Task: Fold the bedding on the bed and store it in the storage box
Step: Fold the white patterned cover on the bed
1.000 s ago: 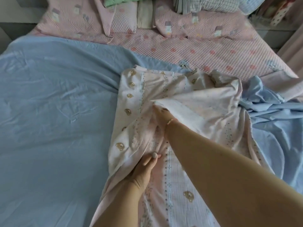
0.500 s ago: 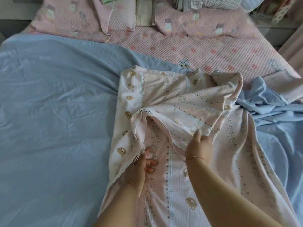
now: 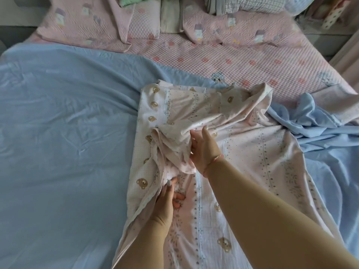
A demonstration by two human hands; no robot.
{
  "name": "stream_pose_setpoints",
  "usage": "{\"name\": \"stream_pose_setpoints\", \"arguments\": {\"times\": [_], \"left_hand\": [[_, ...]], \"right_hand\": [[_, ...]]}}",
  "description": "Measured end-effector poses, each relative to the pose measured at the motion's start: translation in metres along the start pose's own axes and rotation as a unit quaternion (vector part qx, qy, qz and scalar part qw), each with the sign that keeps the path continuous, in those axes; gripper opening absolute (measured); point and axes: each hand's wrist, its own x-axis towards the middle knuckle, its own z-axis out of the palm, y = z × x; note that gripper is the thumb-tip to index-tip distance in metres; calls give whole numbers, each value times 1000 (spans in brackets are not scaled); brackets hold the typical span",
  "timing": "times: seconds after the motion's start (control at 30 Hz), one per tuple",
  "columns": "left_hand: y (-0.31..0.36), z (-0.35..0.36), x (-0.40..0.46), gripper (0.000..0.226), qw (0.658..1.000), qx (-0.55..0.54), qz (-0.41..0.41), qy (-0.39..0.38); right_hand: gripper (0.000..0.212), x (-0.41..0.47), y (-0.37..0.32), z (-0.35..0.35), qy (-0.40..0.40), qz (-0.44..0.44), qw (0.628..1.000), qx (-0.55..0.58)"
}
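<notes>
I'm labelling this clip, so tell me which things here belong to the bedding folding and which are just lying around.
In the job:
pink bear-print blanket
left hand, gripping its edge
right hand, on its bunched fold
blue sheet, spread underneath

Lying about:
pink quilted pillows
green cloth
checked pillow

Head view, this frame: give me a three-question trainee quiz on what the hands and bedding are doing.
1. True or false: the bear-print blanket is already folded into a neat square.
2. What lies under the blanket? A) blue sheet B) bare mattress C) green towel
3. Which hand grips the blanket's left edge?

Key:
1. False; it lies rumpled.
2. A, the blue sheet.
3. The left hand; the right hand holds a bunched fold.
</notes>
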Motion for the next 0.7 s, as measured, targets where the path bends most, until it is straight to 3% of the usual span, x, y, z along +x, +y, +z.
{"name": "stream_pose_setpoints", "arguments": {"times": [0.07,0.13,0.17,0.2,0.27,0.33,0.37,0.43,0.47,0.57,0.7], "left_hand": [[2,0,1,42,1000,12,-2,2],[6,0,-1,39,1000,5,-2,1],[8,1,-1,39,1000,-4,-4,2],[8,1,-1,39,1000,-7,-7,4],[8,1,2,39,1000,-13,-20,9],[8,1,6,41,999,-10,-35,10],[7,2,6,42,999,-7,-42,12],[12,4,6,44,999,4,-44,26],[15,5,5,44,998,10,-46,37],[27,7,7,48,996,30,-60,49],[60,13,25,35,997,63,-52,-6]], "right_hand": [[42,-2,11,-14,69,-61,996,-23],[27,-5,19,-31,229,-113,962,-97],[28,-2,22,-39,270,-109,948,-125],[36,1,24,-42,234,-97,960,-121],[54,-1,14,-25,33,-55,992,-107],[57,3,1,-4,-62,-63,983,-160],[51,6,0,-3,-56,-75,971,-220],[44,13,4,-19,59,-71,924,-371],[44,13,14,-35,73,-59,901,-424],[45,6,32,-58,65,65,942,-324],[63,24,19,-56,105,97,945,-295]]}}
